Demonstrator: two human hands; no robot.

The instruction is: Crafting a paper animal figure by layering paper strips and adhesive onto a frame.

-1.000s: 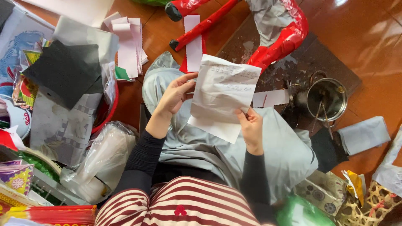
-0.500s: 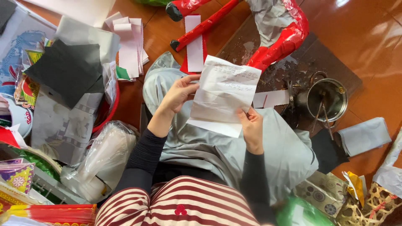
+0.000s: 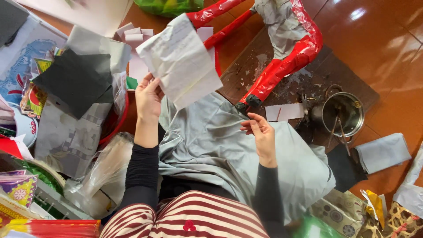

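Holding a creased white paper sheet point(image 3: 178, 59) up by its near left edge, our left hand point(image 3: 148, 98) pinches it between thumb and fingers, so the sheet hangs tilted above the far part of our lap. Our right hand point(image 3: 260, 131) is apart from the sheet, to the right and nearer, its fingers loosely curled and gripping nothing. Under both hands lies a grey cloth point(image 3: 229, 150) spread over our lap. Just beyond it, a red-wrapped frame figure point(image 3: 282, 66) stands on a dark board point(image 3: 326, 70). A small white paper strip point(image 3: 284, 112) lies by the figure's foot, and a metal pot point(image 3: 343, 113) with sticks in it sits to the right. On the left, black paper point(image 3: 75, 81) rests on a pile of grey sheets.
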